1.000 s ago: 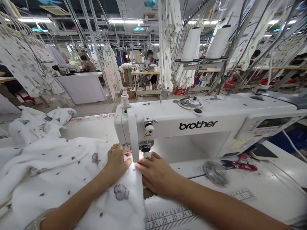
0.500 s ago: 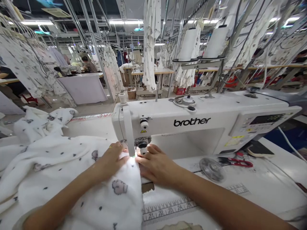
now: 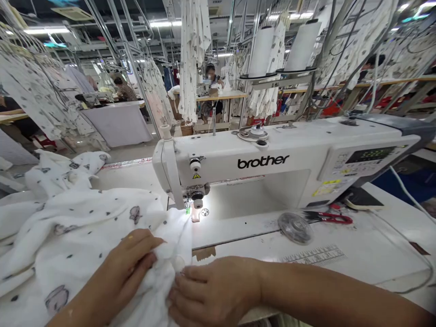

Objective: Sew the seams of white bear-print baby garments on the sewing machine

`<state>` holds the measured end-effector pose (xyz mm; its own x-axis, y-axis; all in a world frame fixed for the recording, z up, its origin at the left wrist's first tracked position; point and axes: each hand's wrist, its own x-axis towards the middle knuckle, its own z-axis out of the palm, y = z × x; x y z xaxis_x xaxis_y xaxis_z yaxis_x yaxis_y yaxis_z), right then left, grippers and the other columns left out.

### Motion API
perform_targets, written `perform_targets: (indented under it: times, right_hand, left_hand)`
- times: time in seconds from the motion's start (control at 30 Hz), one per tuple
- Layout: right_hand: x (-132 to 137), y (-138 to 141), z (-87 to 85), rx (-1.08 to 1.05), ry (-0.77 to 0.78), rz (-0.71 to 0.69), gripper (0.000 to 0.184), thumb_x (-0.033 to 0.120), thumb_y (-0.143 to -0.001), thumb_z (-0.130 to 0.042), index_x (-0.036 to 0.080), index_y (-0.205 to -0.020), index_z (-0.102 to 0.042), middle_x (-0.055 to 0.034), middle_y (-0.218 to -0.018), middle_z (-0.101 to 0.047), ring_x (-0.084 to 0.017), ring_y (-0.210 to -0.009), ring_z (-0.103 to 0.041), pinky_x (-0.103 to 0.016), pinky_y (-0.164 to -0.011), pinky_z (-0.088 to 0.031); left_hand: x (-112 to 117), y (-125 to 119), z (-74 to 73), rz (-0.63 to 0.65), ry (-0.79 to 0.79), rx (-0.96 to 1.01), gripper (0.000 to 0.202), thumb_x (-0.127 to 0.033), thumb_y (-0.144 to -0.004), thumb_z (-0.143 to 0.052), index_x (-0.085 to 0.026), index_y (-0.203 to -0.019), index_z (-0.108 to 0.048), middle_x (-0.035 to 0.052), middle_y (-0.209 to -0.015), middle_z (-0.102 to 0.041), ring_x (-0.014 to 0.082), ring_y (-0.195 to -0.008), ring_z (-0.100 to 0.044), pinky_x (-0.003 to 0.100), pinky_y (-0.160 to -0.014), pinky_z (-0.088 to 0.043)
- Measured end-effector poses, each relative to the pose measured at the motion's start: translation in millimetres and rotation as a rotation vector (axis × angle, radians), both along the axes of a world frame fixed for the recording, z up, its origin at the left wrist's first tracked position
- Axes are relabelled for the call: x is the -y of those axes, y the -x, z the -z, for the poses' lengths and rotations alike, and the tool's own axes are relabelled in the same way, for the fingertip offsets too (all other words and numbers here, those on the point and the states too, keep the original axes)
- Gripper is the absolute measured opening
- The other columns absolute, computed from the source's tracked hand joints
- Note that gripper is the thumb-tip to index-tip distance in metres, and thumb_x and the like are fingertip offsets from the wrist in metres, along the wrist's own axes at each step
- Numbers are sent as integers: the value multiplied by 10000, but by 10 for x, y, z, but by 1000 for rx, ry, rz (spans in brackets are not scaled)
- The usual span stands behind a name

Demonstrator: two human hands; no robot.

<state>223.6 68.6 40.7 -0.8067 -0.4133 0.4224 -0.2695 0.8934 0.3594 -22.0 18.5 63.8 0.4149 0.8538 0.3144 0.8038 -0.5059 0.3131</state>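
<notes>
White fabric (image 3: 102, 209) with a small grey print spreads over the left of the table, one part lying under the needle area of a white sewing machine (image 3: 218, 154). My left hand (image 3: 131, 259) is closed on bunched fabric in front of the machine, thumb and fingers pinching a fold. Close to its right, my right hand (image 3: 218, 286) grips the fabric's edge with curled fingers. A lit presser foot (image 3: 188, 210) stands just beyond both hands, over the fabric's far end.
Red-handled thread snips (image 3: 335, 218) and a clear round bobbin-like disc (image 3: 295, 228) lie right of the hands. A printed ruler (image 3: 316, 255) runs along the table. Two thread cones (image 3: 261, 52) stand behind the machine. Hanging printed garments (image 3: 194, 59) and other people fill the background.
Both hands have drawn back from the needle area toward me. The fabric's right edge is now gathered between them, and the view has shifted slightly.
</notes>
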Motion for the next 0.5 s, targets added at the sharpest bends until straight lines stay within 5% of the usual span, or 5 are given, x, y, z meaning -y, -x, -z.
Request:
perform_targets:
  times: [0.17,0.33,0.5]
  right_hand:
    - [-36,34,76,-70,158,112,226,183,-921,-510,150,-730,-625,-4,-647,-574,-121,-591,-539,-256,-557,-422]
    - [-147,-48,56,-57,291,105,174,156,-927,-513,162,-797,-629,33,-655,-587,-104,-632,-544,-258,-590,-417]
    - [-159,-69,113,69,288,99,152,200,-894,-575,180,-747,-609,36,-686,-610,-115,-668,-545,-273,-633,-421]
  left_hand:
    - [6,-125,-65,74,17,-14,236,-164,-912,-437,-274,-1034,-607,45,-1078,-663,203,-1093,-588,333,-973,-469]
    - [-34,-259,132,189,17,-58,382,-104,-913,-363,-275,-1214,-523,34,-1286,-628,159,-1232,-540,393,-1187,-248]
    - [-78,-269,271,191,23,-31,493,-82,-886,-350,-286,-1329,-422,22,-1243,-662,137,-1186,-585,373,-1188,-243]
